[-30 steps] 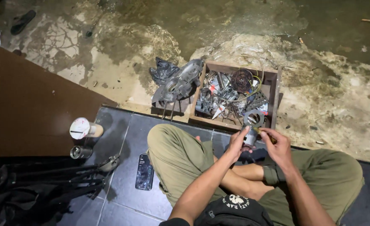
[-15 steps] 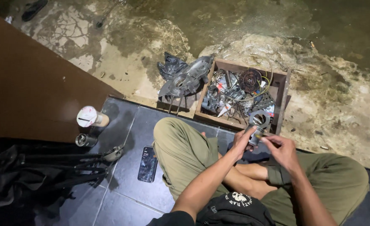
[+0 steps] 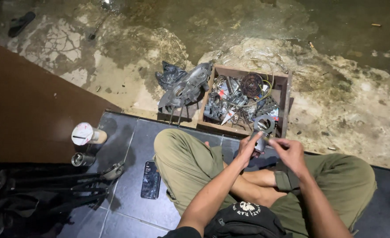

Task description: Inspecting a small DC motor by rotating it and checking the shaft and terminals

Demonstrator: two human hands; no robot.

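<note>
I sit cross-legged on dark floor tiles. My left hand [image 3: 249,149] grips a small grey metal cylinder part [image 3: 260,143] from below. My right hand [image 3: 289,153] pinches the top end of the same part with its fingertips. Both hands hover just in front of a wooden box [image 3: 287,99] filled with several metal parts, wires and a round dark gear-like disc [image 3: 251,83]. A grey metal engine cover [image 3: 187,88] lies against the box's left side.
A phone [image 3: 151,179] lies on the tile by my left knee. A paper cup [image 3: 87,134] and a small can [image 3: 81,159] stand near a brown panel [image 3: 23,110]. A black tripod and bag [image 3: 40,194] lie at left. Cracked wet concrete spreads beyond.
The view has shifted slightly. My hands stay together on the small metal part, the right fingers working at its top end.
</note>
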